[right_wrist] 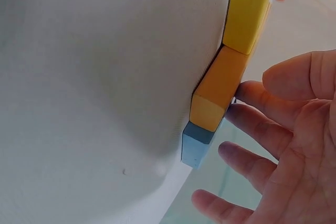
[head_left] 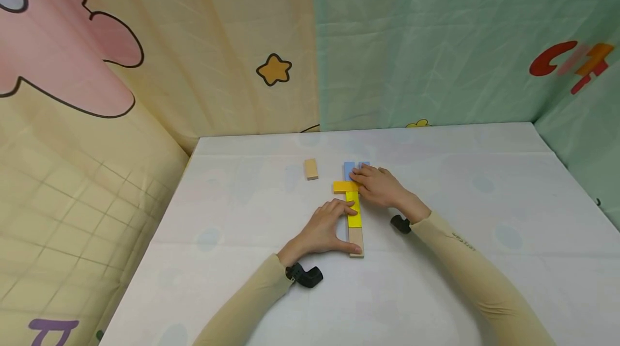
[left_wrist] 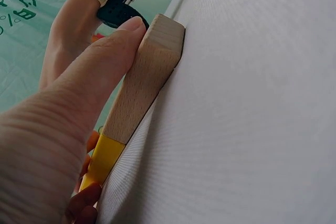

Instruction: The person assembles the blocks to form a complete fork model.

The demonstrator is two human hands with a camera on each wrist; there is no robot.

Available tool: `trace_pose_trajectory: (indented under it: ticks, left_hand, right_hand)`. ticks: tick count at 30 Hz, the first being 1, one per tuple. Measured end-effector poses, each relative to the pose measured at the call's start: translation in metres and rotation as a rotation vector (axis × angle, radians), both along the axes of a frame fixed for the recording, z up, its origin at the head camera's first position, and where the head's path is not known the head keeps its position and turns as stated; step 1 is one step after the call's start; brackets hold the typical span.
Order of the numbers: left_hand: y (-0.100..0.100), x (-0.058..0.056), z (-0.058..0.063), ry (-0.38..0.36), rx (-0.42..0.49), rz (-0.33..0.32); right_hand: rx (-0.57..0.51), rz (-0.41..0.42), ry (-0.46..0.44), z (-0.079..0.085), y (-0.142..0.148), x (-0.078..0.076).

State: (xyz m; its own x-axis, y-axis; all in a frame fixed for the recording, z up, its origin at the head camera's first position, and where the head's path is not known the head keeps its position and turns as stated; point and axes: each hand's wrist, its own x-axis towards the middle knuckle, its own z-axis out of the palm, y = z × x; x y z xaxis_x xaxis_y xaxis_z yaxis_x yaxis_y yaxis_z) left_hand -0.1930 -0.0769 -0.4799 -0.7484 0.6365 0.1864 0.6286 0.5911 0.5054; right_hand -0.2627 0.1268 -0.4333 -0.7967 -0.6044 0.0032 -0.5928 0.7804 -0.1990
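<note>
A flat row of wooden blocks runs away from me on the table. Nearest is a plain wood block (head_left: pixel 356 237), then a yellow block (head_left: pixel 356 221), then an orange-yellow block (head_left: pixel 342 187) laid crosswise. Beyond that stand two blue blocks (head_left: pixel 349 169) side by side, the right one partly hidden by fingers. My left hand (head_left: pixel 322 230) spans the row, its thumb on the plain block and its fingers on the yellow one. With loosely extended fingers, my right hand (head_left: pixel 380 187) touches the crosswise block (right_wrist: pixel 218 80) at its right end; its thumb stands apart from the fingers.
Another plain wood block (head_left: pixel 311 169) lies farther back, left of the row. A white cloth covers the table (head_left: pixel 232 217). Printed curtains (head_left: pixel 411 44) hang behind its back edge and along both sides. Each wrist carries a black camera mount (head_left: pixel 307 276).
</note>
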Motion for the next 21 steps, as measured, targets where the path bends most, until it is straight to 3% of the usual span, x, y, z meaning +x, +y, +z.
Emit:
trace_pose_trajectory:
  ticks: [21]
  left_hand:
    - [-0.0002,0.0005,0.0004,0.0,0.006,-0.006]
  right_hand:
    - [-0.031,-0.002,-0.029,-0.0011,0.002,0.0017]
